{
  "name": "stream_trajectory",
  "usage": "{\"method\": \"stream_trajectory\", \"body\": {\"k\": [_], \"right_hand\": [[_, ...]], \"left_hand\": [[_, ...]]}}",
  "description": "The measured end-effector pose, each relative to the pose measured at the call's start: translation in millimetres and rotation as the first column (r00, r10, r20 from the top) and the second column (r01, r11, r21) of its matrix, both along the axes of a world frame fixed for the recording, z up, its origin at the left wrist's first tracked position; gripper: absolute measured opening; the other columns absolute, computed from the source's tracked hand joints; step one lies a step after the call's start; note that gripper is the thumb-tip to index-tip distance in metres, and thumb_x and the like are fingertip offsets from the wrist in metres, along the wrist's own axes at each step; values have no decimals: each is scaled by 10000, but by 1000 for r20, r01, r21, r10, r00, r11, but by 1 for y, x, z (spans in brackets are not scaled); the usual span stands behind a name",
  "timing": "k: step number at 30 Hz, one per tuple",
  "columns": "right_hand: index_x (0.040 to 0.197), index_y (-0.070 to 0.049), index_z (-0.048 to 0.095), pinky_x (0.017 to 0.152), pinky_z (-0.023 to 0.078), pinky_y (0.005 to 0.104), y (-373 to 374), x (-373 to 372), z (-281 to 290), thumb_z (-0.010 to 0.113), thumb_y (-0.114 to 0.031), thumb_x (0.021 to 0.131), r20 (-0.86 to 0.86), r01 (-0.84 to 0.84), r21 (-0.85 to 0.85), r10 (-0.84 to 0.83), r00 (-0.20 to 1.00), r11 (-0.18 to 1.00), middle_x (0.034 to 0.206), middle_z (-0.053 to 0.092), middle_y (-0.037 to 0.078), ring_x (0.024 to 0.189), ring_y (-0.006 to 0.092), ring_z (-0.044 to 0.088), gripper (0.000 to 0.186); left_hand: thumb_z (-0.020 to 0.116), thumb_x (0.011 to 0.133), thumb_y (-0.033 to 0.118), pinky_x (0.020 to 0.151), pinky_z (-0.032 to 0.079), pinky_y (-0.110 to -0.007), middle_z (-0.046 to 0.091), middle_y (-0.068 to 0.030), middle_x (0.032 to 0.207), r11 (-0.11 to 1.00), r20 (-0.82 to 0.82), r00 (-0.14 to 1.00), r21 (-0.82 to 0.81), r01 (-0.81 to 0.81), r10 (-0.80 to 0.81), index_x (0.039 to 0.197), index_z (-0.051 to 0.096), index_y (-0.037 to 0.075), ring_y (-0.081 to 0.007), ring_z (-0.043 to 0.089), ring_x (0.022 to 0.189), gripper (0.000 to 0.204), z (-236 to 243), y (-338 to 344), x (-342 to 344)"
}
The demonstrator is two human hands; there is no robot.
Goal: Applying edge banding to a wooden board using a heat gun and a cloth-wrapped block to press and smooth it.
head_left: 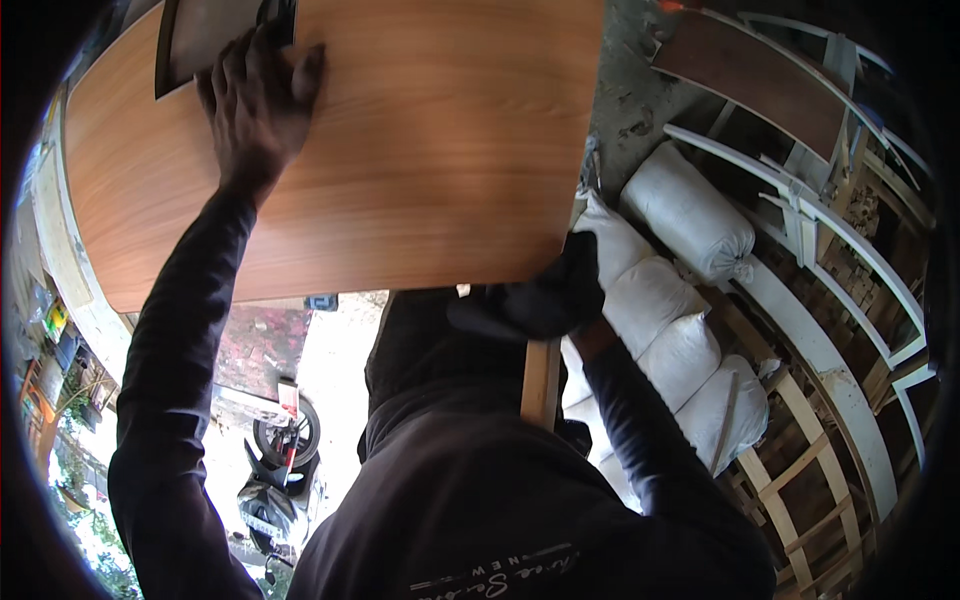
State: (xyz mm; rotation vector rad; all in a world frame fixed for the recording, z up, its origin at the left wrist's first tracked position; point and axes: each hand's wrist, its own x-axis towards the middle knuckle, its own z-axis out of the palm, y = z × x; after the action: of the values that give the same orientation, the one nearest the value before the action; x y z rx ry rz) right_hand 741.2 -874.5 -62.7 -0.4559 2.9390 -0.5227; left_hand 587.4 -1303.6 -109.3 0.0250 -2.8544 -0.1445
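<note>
Wood-grain panel [400, 150] carried overhead, long axis running left to right. Left hand [258, 105] flat on its face near the far left corner, fingers spread, beside a dark-framed cutout [205, 35]. Right hand [555, 290], gloved, under the near right corner, probably gripping the edge; closure not discernible. Panel above and ahead of both hands. White sacks [670, 300] to the right, below.

The grey concrete floor [630, 100] carries a row of white stuffed sacks [660, 300] — they lie side by side, touching each other. Just beside them stand white-painted wooden frames [830, 330] — and near the top lies a brown wooden board [750, 75].
</note>
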Motion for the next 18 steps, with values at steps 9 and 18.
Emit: {"method": "stream_trajectory", "body": {"k": [9,18], "right_hand": [[1075,-96,797,656,497,474,-22,29,4,854,-592,813,-197,-96,176,130,972,980,1078,717,214,853,344,682,564],[1001,-123,746,822,518,538,-40,46,-23,925,-653,653,-106,225,-12,-225,968,974,998,686,178,893,392,653,659]], "left_hand": [[527,1060,652,1189,308,-694,624,-241,1450,998,-44,997,3,69,-69,1474,566,35,-400,535,1426,744,-6,-3,-1],[595,1031,648,1200,293,-691,585,-246,1524,997,1,999,-56,50,-50,1492,554,8,-440,488,1476,790,-5,-1,1]]}}
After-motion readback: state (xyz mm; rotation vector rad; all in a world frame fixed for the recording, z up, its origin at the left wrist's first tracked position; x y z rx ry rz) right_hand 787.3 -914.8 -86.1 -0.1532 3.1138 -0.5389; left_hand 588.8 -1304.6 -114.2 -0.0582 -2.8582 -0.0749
